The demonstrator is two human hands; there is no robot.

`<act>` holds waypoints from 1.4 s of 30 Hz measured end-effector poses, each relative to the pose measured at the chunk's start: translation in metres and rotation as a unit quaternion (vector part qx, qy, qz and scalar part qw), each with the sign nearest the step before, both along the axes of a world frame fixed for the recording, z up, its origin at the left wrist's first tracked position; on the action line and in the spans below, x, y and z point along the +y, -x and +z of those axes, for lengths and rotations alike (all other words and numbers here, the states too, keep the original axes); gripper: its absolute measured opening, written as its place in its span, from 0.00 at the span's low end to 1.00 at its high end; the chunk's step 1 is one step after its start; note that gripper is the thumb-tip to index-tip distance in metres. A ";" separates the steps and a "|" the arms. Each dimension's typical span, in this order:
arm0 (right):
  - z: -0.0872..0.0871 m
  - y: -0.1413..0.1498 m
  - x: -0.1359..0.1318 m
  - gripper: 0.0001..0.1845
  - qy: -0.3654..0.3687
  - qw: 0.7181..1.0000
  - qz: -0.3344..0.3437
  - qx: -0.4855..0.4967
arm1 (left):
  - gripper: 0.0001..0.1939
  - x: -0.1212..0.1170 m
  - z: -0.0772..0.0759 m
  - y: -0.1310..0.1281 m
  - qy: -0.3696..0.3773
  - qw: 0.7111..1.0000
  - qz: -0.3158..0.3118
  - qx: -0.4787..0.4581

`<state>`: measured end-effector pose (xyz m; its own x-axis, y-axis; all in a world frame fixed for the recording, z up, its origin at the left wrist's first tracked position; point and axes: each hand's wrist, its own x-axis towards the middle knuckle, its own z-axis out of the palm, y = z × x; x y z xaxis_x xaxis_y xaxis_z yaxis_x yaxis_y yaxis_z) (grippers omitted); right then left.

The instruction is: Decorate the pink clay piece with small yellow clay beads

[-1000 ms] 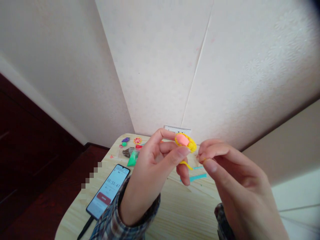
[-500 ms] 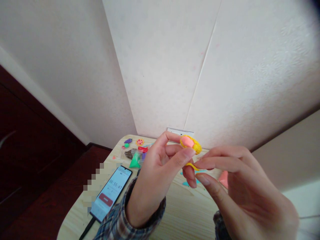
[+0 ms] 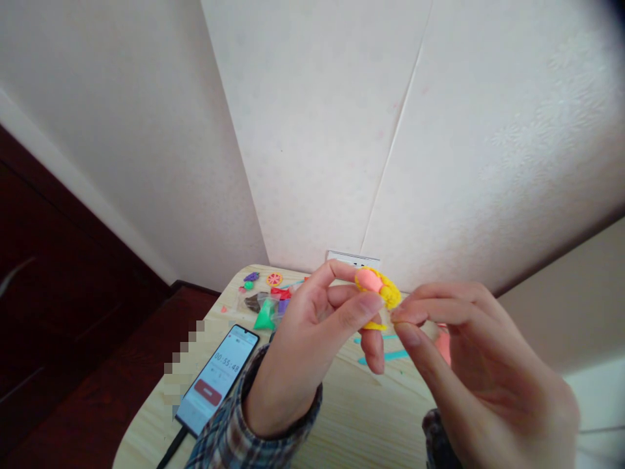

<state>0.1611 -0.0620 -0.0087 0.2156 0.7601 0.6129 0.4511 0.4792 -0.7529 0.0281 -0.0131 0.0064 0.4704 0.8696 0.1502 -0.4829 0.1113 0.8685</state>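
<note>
Between the thumb and forefinger of my left hand (image 3: 312,326) is a small clay piece (image 3: 370,281), pink with a bumpy yellow rim and a yellow lump on its right end. Lower down, a thin yellow clay strip (image 3: 375,326) pokes out from among the same hand's fingers. My right hand (image 3: 483,352) is closed in a pinch just right of the clay piece, apart from the strip's end. Whatever its fingertips hold, if anything, is too small to make out.
On the wooden table (image 3: 342,417) a phone (image 3: 217,381) shows a running timer. Farther back lie bagged green clay (image 3: 264,315), a red-and-yellow fruit slice (image 3: 274,279) and a purple clay piece (image 3: 251,277). Blue tools (image 3: 390,356) and pink clay (image 3: 443,345) lie behind my hands.
My right fingertips have come off the yellow strip and moved slightly up and right. The strip now hangs from the left hand alone. The clay piece has shifted a little right.
</note>
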 end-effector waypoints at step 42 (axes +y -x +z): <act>-0.072 -0.041 0.009 0.16 0.294 0.867 0.179 0.361 | 0.21 0.023 -0.063 0.010 0.076 0.983 -0.149 0.082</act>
<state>0.2023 -0.0529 -0.0809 0.0676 0.9928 -0.0990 -0.3369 -0.0707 -0.9389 0.0177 0.0104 -0.0570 0.7152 0.6956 -0.0686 -0.2649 0.3606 0.8943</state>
